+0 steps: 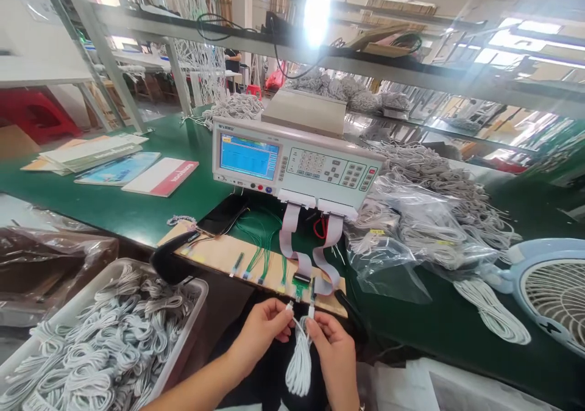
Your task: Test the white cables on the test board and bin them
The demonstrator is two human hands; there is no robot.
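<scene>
My left hand and my right hand are both pinched on one coiled white cable, each on one of its plug ends. The coil hangs down between them. The plugs sit just below the small green connector board on a wooden fixture. Two grey ribbon cables run from that fixture up to a beige tester with a blue screen.
A grey bin full of coiled white cables stands at lower left. Clear bags of cable bundles pile to the right of the tester, with a pale blue fan at far right. Booklets lie on the green table at left.
</scene>
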